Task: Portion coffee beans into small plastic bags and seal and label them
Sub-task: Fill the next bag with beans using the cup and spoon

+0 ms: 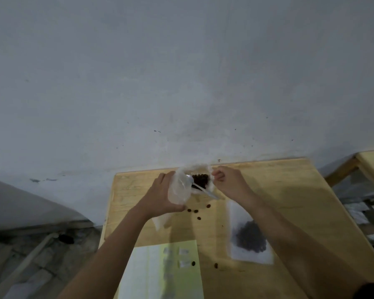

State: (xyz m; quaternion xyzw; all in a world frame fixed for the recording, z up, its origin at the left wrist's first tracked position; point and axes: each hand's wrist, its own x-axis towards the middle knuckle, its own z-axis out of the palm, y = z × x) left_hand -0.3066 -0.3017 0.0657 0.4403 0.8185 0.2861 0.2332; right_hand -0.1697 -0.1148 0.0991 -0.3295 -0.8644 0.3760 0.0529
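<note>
At the far edge of the wooden table [289,190], my left hand [160,195] grips a clear plastic bag [178,189] at its left side. My right hand [227,180] pinches the bag's right rim, holding the mouth wide. Dark coffee beans [200,179] show inside the bag. A white plastic spoon [203,189] lies slanted at the bag's mouth; neither hand holds it. A small flat bag with a portion of beans [249,236] lies on the table under my right forearm. A sheet with small white labels [177,257] lies near the front.
Several loose beans [195,211] are scattered on the table between the bag and the label sheet. An empty small bag [161,220] lies below my left wrist. A grey wall stands right behind the table. A second wooden table [371,162] is at the right.
</note>
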